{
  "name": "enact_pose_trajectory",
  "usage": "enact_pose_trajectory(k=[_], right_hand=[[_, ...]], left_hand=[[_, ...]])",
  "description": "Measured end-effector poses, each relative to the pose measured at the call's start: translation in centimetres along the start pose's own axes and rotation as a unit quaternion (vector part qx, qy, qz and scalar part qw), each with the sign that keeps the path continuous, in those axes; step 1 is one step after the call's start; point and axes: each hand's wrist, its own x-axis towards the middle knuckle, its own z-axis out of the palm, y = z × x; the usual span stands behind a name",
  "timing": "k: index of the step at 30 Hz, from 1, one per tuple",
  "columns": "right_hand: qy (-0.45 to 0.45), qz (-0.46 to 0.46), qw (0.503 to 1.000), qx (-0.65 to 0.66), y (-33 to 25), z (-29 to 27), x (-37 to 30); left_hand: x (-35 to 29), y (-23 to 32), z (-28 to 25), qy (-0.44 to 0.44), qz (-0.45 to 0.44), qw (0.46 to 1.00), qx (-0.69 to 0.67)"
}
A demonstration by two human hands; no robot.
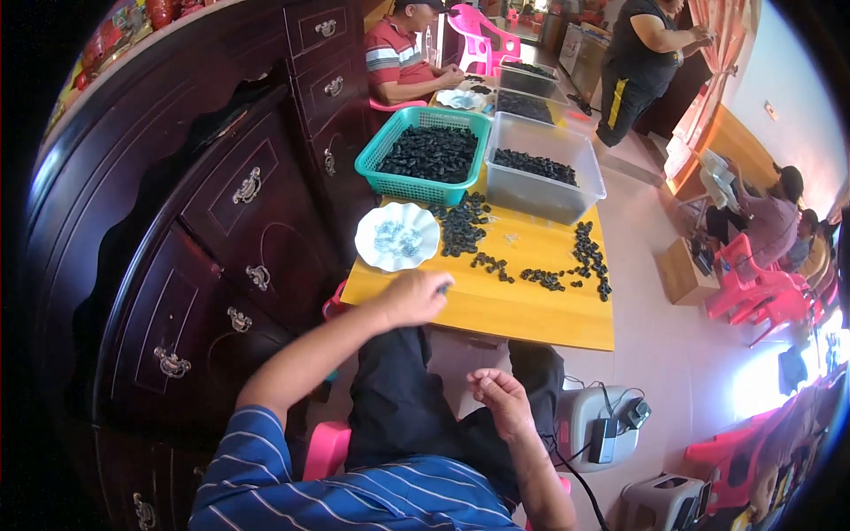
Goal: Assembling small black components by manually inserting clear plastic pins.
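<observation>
The left grip [414, 299] is grasping a small dark piece [445, 287] at its fingertips, above the bench [509, 320] and just beyond the near side of the white scalloped plate [365, 237]. The piece is poking out at the right of the fingers; blur is hiding its long axis. Loose black pieces [461, 227] are lying at mixed angles, pointing no common way. The right grip [503, 398] is hovering over the lap, fingers curling toward the thumb; whether it is pinching anything, I cannot tell.
</observation>
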Motion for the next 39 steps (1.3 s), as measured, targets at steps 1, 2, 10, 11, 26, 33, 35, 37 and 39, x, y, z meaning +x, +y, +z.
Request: enact_pose_trajectory(k=[1, 2, 10, 11, 26, 33, 35, 37, 39], right_hand=[[-0.006, 0.004, 1.000, 0.001, 0.1, 0.4, 0.1], [-0.015, 0.005, 1.000, -0.013, -0.1, 0.6, -0.1], [-0.063, 0.020, 0.998, -0.014, -1.4, 1.6, -0.9], [-0.064, 0.017, 0.998, -0.016, -1.6, 1.6, -1.0], [-0.076, 0.033, 0.997, -0.008, -1.2, 0.9, -1.4], [-0.065, 0.028, 0.997, -0.009, -1.2, 0.7, -1.4], [-0.069, 0.027, 0.997, -0.015, -1.1, 0.6, -1.4], [-0.073, 0.027, 0.997, -0.021, -1.1, 0.6, -1.3], [-0.068, 0.035, 0.997, -0.019, -1.2, 0.7, -1.3]], left_hand=[[1.4, -3.6, -0.2, 0.038, 0.026, 0.999, 0.020], [3.3, -4.3, -1.8, 0.022, -0.034, 0.999, 0.015], [16.5, -8.4, -8.7, 0.302, -0.066, 0.951, -0.015], [16.0, -8.5, -8.0, 0.309, -0.024, 0.950, -0.030], [0.3, 0.1, 8.9, 0.050, 0.235, 0.911, 0.336], [0.9, -0.7, 10.7, 0.064, 0.241, 0.888, 0.387], [1.1, -0.3, 10.6, 0.058, 0.242, 0.886, 0.391], [1.2, -0.1, 10.5, 0.053, 0.242, 0.885, 0.395], [1.2, -0.1, 10.4, 0.047, 0.236, 0.890, 0.386]])
